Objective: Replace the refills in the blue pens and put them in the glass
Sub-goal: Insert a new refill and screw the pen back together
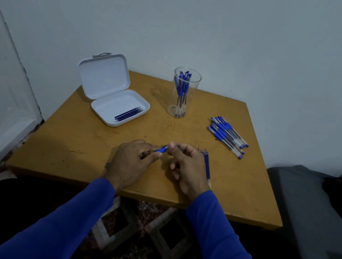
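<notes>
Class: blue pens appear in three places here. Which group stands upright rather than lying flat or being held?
The pens in the glass stand upright. The pile of pens lies flat on the table, and both hands hold one pen.

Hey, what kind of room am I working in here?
Probably a room in a home, not a workshop: a small wooden folding table pushed against a plain painted wall, with a patterned rug underneath.
</notes>
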`<state>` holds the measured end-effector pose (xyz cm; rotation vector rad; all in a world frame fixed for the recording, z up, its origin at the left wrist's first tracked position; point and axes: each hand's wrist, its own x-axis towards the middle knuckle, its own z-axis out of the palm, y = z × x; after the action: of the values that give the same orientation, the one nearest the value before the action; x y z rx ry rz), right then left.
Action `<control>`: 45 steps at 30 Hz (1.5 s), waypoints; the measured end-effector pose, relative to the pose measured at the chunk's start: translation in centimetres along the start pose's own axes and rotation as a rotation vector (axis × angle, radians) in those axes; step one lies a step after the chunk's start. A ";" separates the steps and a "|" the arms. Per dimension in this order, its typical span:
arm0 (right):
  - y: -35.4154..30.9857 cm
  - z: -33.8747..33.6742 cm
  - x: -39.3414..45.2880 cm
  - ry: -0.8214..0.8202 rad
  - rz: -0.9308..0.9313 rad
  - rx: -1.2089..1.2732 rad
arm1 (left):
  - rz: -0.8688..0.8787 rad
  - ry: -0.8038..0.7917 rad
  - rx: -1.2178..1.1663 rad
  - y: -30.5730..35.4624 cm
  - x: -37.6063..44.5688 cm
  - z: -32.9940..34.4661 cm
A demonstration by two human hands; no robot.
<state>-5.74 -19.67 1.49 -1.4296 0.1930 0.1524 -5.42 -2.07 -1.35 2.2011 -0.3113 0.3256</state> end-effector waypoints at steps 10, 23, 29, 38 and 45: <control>0.4 -0.2 0.2 -0.032 0.000 -0.051 | 0.000 0.003 0.017 0.1 0.0 0.0; 0.3 -0.2 -0.1 -0.094 0.010 0.005 | 0.023 -0.019 -0.002 0.2 -0.1 0.1; 0.5 -0.2 0.1 -0.051 0.026 0.016 | 0.002 0.001 -0.034 -0.1 0.1 0.1; 0.3 -0.3 0.0 -0.081 0.003 -0.074 | 0.036 -0.008 0.016 0.1 0.0 -0.1; 0.3 -0.3 0.0 -0.030 -0.002 -0.097 | 0.023 -0.013 0.021 0.3 0.1 -0.1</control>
<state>-5.81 -19.88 1.14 -1.5230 0.1613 0.1842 -5.48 -2.17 -1.06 2.2224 -0.3421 0.3286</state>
